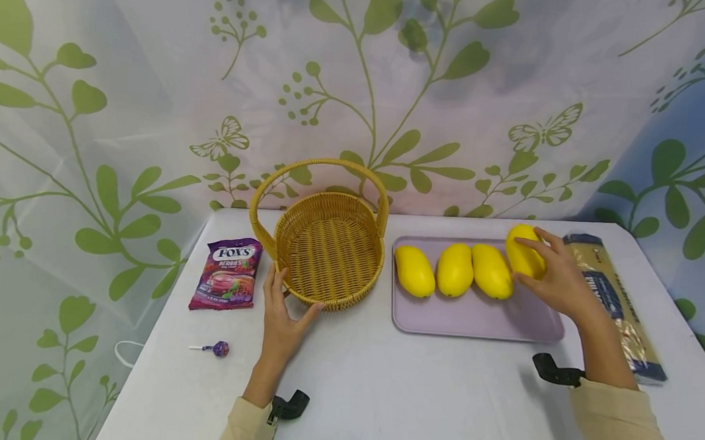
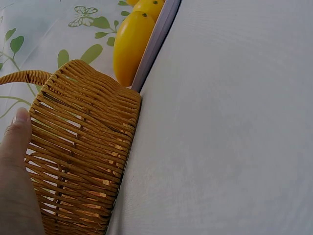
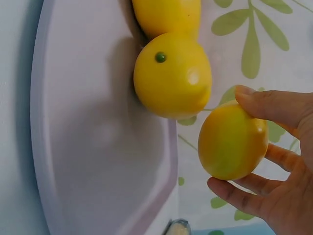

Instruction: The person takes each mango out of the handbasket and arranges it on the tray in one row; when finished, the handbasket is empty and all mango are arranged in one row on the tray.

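A yellow mango [image 1: 525,252] is held between the thumb and fingers of my right hand [image 1: 558,276]. It is raised above the right part of a pale purple tray [image 1: 473,327]; the right wrist view shows the mango [image 3: 233,142] apart from the tray surface. Three more mangoes [image 1: 415,271] lie side by side on that tray. My left hand [image 1: 282,320] grips the near left side of a round wicker basket [image 1: 329,252] with a tall handle. In the left wrist view, the thumb [image 2: 17,137] lies against the basket's woven wall; the other fingers are hidden there.
Left of the basket lies a purple candy bag [image 1: 226,274], with a wrapped lollipop [image 1: 219,349] nearer me. A gold and blue flat packet [image 1: 616,307] lies right of the tray, partly behind my right arm. A patterned curtain [image 1: 360,99] hangs behind the white table [image 1: 402,398].
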The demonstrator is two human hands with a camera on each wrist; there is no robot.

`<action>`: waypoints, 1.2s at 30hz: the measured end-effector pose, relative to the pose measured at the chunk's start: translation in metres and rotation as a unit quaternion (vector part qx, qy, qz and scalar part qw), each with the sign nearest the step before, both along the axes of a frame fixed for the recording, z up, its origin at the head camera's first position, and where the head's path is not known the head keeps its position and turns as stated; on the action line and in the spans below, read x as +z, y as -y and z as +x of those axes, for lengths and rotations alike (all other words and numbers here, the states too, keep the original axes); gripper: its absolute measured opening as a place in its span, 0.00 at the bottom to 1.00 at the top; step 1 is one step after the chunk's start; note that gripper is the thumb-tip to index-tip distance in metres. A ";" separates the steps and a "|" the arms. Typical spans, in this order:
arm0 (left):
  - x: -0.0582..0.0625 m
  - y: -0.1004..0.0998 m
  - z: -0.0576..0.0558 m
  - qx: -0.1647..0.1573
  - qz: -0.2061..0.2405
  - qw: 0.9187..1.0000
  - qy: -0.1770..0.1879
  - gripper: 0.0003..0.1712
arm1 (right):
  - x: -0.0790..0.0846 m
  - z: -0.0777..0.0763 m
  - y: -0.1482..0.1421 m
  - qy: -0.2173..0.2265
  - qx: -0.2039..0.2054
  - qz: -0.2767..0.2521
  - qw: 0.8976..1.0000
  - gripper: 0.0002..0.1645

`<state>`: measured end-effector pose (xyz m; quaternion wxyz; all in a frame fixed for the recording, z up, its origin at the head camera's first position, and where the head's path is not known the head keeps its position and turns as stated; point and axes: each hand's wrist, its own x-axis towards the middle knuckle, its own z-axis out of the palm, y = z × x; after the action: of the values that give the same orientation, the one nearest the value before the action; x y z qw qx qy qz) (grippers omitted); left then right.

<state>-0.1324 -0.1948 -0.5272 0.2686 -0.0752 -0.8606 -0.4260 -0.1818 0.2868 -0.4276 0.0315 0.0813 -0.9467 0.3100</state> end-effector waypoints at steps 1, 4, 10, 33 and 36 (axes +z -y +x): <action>0.000 0.000 0.000 0.000 0.000 1.000 0.001 0.57 | -0.001 0.000 -0.001 0.002 0.000 0.000 1.000 0.38; 0.001 0.000 0.000 0.001 -0.001 1.000 0.002 0.57 | -0.005 -0.001 -0.003 0.008 0.003 0.003 1.000 0.37; 0.001 0.000 0.000 0.001 0.000 1.000 -0.001 0.57 | -0.010 -0.002 -0.005 0.013 0.008 0.005 1.000 0.37; 0.001 0.000 0.001 0.000 0.001 1.000 0.001 0.58 | -0.023 -0.001 -0.010 0.087 0.039 0.008 0.995 0.41; 0.001 -0.001 0.001 -0.002 0.003 1.000 0.001 0.58 | -0.024 -0.001 -0.010 0.097 0.037 0.008 0.995 0.42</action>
<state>-0.1314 -0.1942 -0.5258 0.2673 -0.0754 -0.8596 -0.4290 -0.1826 0.2972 -0.4512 -0.0730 0.0864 -0.9441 0.3095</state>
